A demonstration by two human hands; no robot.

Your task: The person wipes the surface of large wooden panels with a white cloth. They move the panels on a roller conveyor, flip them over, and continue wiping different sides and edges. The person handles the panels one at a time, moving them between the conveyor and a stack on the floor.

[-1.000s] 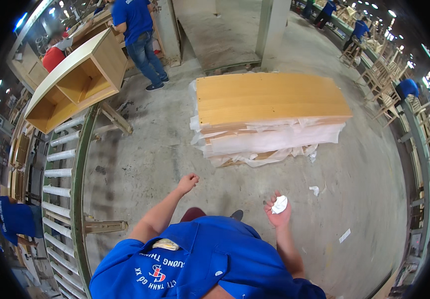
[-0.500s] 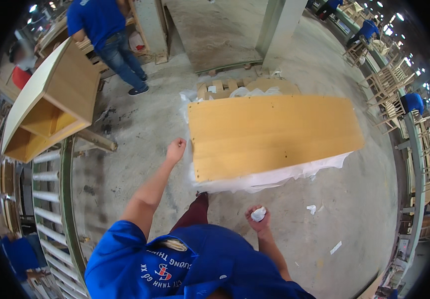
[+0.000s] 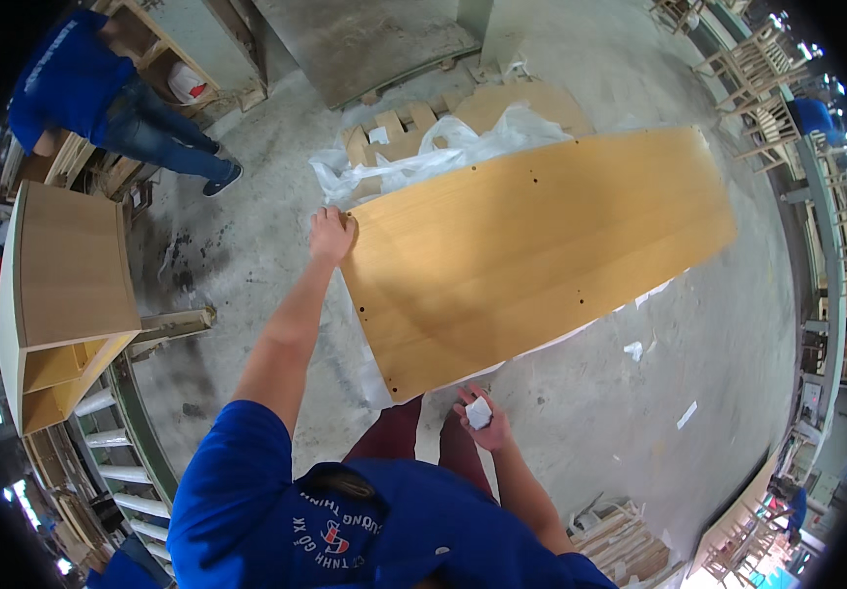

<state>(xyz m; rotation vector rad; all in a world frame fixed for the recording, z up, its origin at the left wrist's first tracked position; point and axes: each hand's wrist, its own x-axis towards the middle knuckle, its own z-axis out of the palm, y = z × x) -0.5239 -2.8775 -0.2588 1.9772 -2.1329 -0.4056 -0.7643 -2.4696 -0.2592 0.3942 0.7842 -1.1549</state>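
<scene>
A large yellowish-brown wooden panel (image 3: 502, 265) with small dark holes along its edges lies in front of me, slanting up to the right. At its far left corner, my left hand (image 3: 332, 236) grips the edge with bent fingers. My right hand (image 3: 487, 424), just off the panel's near edge, is closed round a small white folded piece (image 3: 479, 412), whose material I cannot make out. White wrapping sheet (image 3: 463, 142) shows crumpled beyond the panel and sticks out under its near side.
At the left, a wooden cabinet (image 3: 75, 265) stands by a roller conveyor (image 3: 129, 471). A co-worker in blue (image 3: 70, 83) bends at the far left. Stacked wood strips (image 3: 625, 545) lie at the lower right. Chairs (image 3: 762, 69) line a conveyor along the right.
My left hand has moved from beside the panel onto its far left corner. My right hand has shifted slightly left, still with the white piece. The view has turned, so the panel appears more slanted.
</scene>
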